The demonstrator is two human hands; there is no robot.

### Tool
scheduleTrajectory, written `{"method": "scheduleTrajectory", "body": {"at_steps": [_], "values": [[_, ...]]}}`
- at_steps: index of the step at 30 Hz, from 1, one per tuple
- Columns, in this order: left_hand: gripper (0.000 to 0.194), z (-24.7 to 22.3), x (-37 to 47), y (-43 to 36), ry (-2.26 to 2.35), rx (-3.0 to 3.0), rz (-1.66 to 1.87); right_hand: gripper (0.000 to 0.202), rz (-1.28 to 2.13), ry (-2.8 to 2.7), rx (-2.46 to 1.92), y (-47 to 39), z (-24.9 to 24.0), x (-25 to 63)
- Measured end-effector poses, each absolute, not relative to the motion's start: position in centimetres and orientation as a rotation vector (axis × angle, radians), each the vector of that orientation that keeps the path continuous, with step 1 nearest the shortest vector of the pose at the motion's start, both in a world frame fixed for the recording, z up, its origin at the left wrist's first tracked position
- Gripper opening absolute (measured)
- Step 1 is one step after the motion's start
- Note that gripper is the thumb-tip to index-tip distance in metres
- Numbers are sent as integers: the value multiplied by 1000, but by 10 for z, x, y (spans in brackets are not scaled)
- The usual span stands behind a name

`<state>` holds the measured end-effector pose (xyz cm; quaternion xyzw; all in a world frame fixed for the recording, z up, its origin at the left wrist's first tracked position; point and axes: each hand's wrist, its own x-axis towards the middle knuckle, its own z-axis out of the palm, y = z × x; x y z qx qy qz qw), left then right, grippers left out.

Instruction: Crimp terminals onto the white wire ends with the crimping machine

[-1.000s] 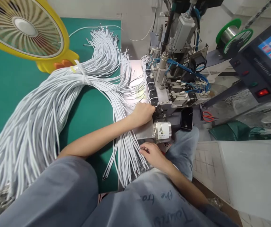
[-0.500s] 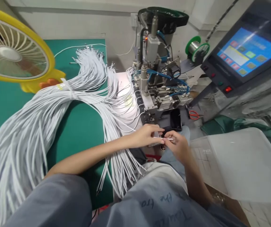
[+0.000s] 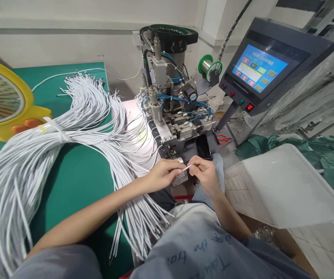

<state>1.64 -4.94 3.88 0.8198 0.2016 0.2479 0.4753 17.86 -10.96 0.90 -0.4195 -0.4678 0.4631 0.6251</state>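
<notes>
A short length of white cable [image 3: 188,167] runs between my two hands, in front of the machine. My left hand [image 3: 167,173] pinches it between thumb and forefinger. At its other end, the fingertips of my right hand [image 3: 206,173] close on the cable tip. A large tied bundle of white cables [image 3: 76,135] lies on the green table to the left, and its loose ends hang past the table edge beneath my left forearm. The machine [image 3: 169,112], with metal cylinders and blue air tubes, stands just beyond my hands.
At the left is a yellow fan [image 3: 15,104]. A control panel [image 3: 261,69] with a lit screen rises at the right, near a wire spool [image 3: 209,66]. A phone [image 3: 203,147] and red-handled scissors [image 3: 222,139] lie beside the machine. A translucent plastic bin [image 3: 289,186] stands to my right.
The camera view has turned to the right, so the scene sits further left. My hands stay close together on the cable, and the white piece between them now slants upward to the right.
</notes>
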Motion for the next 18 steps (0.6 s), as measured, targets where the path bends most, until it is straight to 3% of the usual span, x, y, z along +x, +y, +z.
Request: {"method": "scheduleTrajectory", "body": {"at_steps": [8, 14, 18], "values": [[23, 33, 17, -50, 469, 2069, 756, 15, 853, -1304, -1190, -112, 22, 183], [33, 28, 12, -45, 464, 2455, 732, 17, 850, -1528, -1348, -106, 29, 194], [29, 21, 14, -44, 481, 2407, 780, 18, 798, -1520, -1371, -103, 24, 193]]}}
